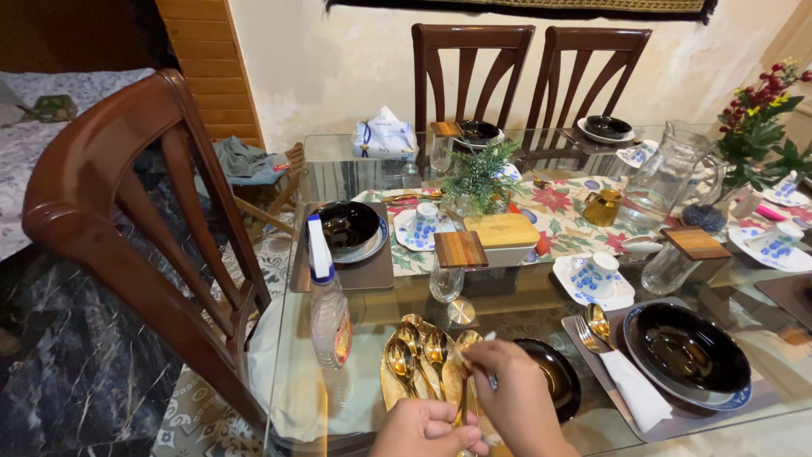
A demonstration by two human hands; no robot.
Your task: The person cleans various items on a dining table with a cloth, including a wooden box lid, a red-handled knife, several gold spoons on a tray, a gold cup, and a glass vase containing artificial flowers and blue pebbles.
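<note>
Sorting a bundle of gold spoons (420, 355) — the left hand (427, 430) grips their handles (fanned upward). The right hand (512, 398) pinches one spoon's bowl; next it probably needs lifting clear — gently.

Both hands (474, 410) hold gold spoons (423, 355) over the glass table (372, 305).

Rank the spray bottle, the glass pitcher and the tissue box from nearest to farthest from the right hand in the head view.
From the right hand:
1. Spray bottle, just left, at the table's near edge.
2. Glass pitcher, far right, mid-table.
3. Tissue box, at the far edge, near the chairs.
</note>
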